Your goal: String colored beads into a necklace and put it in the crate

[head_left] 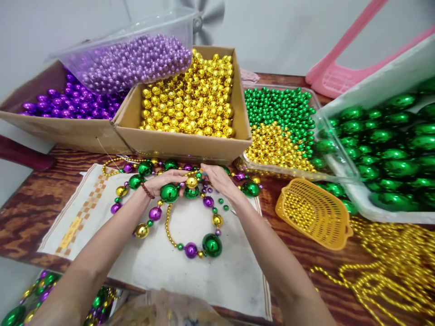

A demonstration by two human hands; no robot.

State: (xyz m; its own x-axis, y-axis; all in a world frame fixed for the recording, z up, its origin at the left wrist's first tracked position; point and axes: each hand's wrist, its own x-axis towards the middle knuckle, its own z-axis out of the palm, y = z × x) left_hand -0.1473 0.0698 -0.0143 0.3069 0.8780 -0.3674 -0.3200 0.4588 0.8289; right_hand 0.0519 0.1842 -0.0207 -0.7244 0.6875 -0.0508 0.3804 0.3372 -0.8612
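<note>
Holding bead strand (pixel 192 182) over far middle of white cloth (pixel 152 267) in half-curled left hand (pixel 166 180), with right hand (pixel 217 180) drawn in at fingertips, grip unclear; probably light, limp, slick, best pinched between balls (pixel 169 193).

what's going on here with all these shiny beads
A person is handling a bead strand with bare hands over a white cloth. The left hand holds the strand, and the right hand is close beside it, fingertips at the beads. Part of the strand loops down onto the cloth. Behind stand cardboard boxes of purple beads and gold beads.
</note>
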